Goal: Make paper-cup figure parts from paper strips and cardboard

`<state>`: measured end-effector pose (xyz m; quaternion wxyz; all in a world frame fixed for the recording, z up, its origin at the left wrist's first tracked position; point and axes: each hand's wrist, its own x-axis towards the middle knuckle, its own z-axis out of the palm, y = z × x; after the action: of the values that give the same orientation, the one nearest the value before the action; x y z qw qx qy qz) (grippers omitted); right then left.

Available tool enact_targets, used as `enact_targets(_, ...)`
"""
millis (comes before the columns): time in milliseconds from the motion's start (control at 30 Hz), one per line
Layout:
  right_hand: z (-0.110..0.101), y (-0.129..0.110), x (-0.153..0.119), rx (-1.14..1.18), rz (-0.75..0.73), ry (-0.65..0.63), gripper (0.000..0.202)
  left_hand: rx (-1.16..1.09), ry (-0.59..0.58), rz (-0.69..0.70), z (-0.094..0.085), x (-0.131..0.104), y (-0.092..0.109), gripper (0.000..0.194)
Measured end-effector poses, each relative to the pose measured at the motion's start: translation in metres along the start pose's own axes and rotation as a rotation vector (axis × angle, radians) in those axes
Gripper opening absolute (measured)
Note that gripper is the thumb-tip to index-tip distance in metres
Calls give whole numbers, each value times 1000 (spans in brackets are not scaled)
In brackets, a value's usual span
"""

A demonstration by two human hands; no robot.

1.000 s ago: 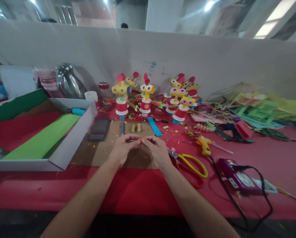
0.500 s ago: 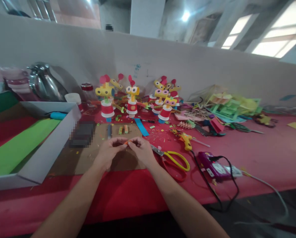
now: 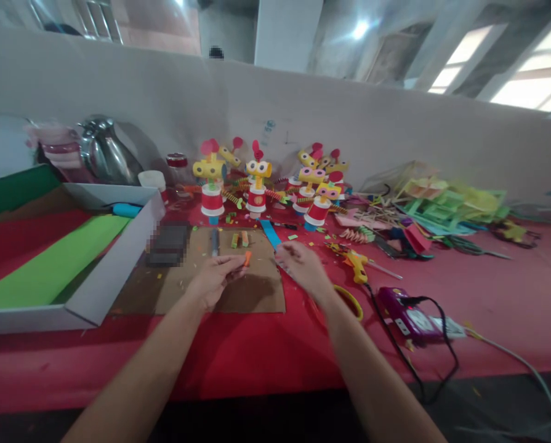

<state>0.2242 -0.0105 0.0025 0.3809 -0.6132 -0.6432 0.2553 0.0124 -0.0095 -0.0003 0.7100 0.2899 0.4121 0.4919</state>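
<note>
The cardboard sheet (image 3: pixel 257 295) lies on the red tabletop (image 3: pixel 266 357), and places are told from it. Over its middle the left hand (image 3: pixel 213 280) pinches a small orange paper piece (image 3: pixel 247 258) in its grip. At its right edge the right hand (image 3: pixel 303 266) hovers, fingers loosely curled, holding nothing (yellow-handled scissors (image 3: pixel 351 301) lie just right of it)

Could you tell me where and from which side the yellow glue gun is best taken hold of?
Probably by the handle of the glue gun, from above on the near side: it lies flat, nozzle pointing right, cable trailing toward the table edge near the right hand.
</note>
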Motion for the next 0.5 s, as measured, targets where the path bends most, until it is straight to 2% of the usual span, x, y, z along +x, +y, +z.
enact_targets(33,-19,9,2,-282,61,99,30,-47,32,-2,0,1,1,2)
enact_targets(133,-71,43,4,-564,273,242,34,-158,67,-14,-1,2,5,9)
enact_targets(200,-93,65,4,-696,395,244,36,-197,71,-9,-2,3,7,14)
enact_targets(333,-104,93,4,-778,474,219,42,-259,63,-17,-3,3,10,20)
enact_targets(500,-110,106,11,-733,513,250,38,-315,53,-20,-5,1,11,20)
